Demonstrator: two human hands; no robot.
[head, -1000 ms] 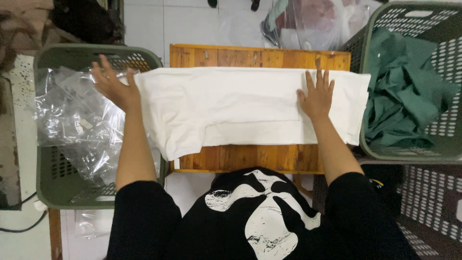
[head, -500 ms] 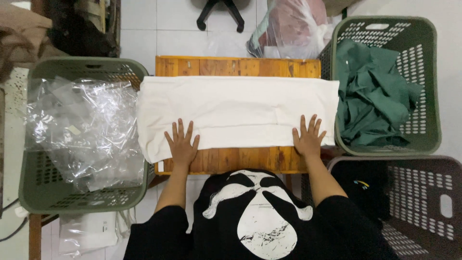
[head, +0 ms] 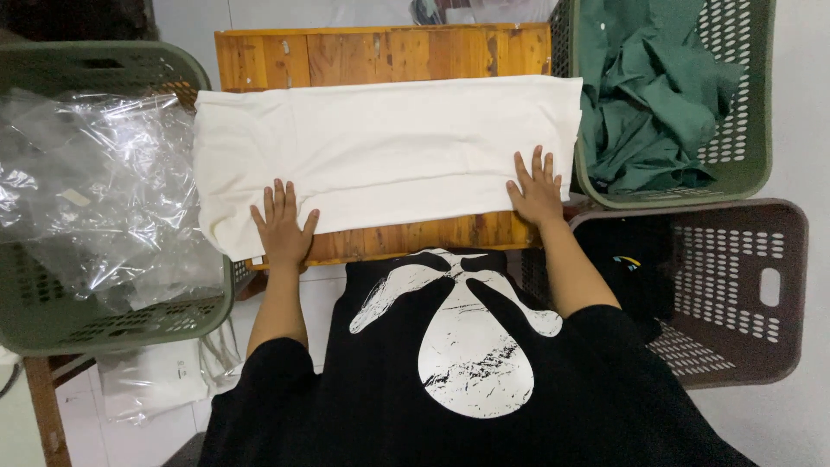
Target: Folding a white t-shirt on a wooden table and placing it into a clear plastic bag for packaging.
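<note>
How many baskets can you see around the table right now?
3: a green basket of clear plastic on the left, a green basket of green cloth upper right, and a brown basket lower right. Others may sit out of frame.

Baskets (head: 743, 104) flank the table (head: 380, 52); its far wooden strip lies open.

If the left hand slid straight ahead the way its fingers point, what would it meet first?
The left hand lies flat on the near edge of the white folded cloth, fingers pointing away from the person. Going straight on, it would probably just cross more cloth, then bare wooden table.
</note>
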